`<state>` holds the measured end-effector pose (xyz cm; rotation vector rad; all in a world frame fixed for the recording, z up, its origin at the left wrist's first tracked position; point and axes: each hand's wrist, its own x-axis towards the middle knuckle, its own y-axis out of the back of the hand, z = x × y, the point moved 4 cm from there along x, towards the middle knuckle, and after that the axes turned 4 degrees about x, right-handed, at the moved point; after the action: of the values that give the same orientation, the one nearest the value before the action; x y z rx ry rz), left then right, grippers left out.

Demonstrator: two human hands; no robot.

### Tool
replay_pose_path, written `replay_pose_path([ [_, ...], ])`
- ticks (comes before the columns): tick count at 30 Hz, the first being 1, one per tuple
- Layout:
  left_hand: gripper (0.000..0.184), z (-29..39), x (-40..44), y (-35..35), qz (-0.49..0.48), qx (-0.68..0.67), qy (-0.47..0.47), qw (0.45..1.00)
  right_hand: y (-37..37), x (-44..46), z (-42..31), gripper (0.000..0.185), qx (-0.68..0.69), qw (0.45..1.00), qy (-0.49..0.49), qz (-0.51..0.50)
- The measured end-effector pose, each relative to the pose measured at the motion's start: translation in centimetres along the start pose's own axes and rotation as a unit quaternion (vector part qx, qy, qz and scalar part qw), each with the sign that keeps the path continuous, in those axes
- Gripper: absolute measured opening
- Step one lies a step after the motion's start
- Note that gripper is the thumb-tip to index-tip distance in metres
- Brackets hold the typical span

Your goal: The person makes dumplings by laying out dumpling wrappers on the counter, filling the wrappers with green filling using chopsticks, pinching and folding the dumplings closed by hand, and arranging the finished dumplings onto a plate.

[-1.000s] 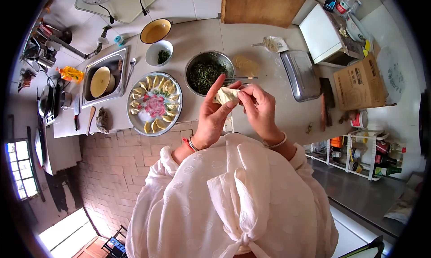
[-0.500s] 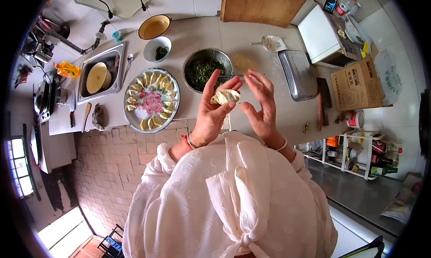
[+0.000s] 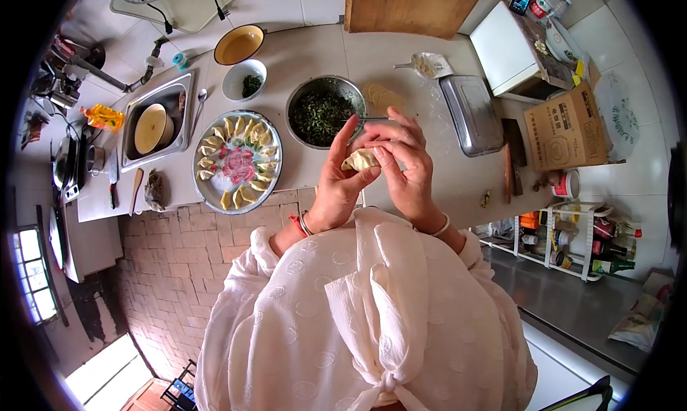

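Observation:
A pleated dumpling (image 3: 360,160) is held between my two hands, in front of the metal bowl of green filling (image 3: 323,114). My left hand (image 3: 336,189) grips its left side between thumb and fingers. With thumb and index finger, my right hand (image 3: 406,175) pinches the dumpling's right end, the other fingers raised. Farther left, a round floral plate (image 3: 237,196) carries several finished dumplings around its rim. Thin round wrappers (image 3: 383,96) lie just right of the filling bowl. A utensil handle (image 3: 373,119) sticks out from that bowl, partly behind my fingers.
Behind the plate are a white bowl with greens (image 3: 232,85) and a yellow bowl (image 3: 239,46). The sink (image 3: 132,142) is at the left, with a spoon (image 3: 200,107) beside it. A lidded metal tray (image 3: 472,117) and cardboard box (image 3: 565,128) are at the right.
My right hand parted from the dumpling half a second ago and has come back to pinch its right end. My left hand has kept hold of it. The view has shifted slightly.

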<state>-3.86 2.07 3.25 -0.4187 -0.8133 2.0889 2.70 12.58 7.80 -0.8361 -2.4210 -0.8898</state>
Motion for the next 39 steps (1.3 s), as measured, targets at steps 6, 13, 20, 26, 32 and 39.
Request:
replay_pose_path([
  [6,0.079,0.0,0.1,-1.0,0.000,-0.033,0.038,0.999,0.3,-0.2,0.1,0.011,0.034,0.998,-0.005,0.043],
  [13,0.081,-0.5,1.0,-0.4,-0.026,-0.047,0.046,0.998,0.6,-0.6,0.8,0.026,-0.015,1.000,0.002,0.011],
  [20,0.083,0.2,1.8,-0.8,-0.068,-0.029,0.052,0.996,5.2,1.1,2.8,0.020,0.179,0.973,-0.142,0.003],
  [26,0.085,0.0,1.9,-0.9,-0.083,-0.028,0.106,0.990,5.2,3.0,3.6,0.019,0.117,0.960,-0.186,-0.175],
  [32,0.086,0.6,1.6,-1.0,-0.106,0.077,0.075,0.988,3.2,4.3,1.9,0.021,0.047,0.945,-0.116,-0.301],
  [39,0.083,0.5,1.7,0.2,-0.093,0.016,0.056,0.994,2.3,4.2,1.5,0.018,0.037,0.953,-0.037,-0.298],
])
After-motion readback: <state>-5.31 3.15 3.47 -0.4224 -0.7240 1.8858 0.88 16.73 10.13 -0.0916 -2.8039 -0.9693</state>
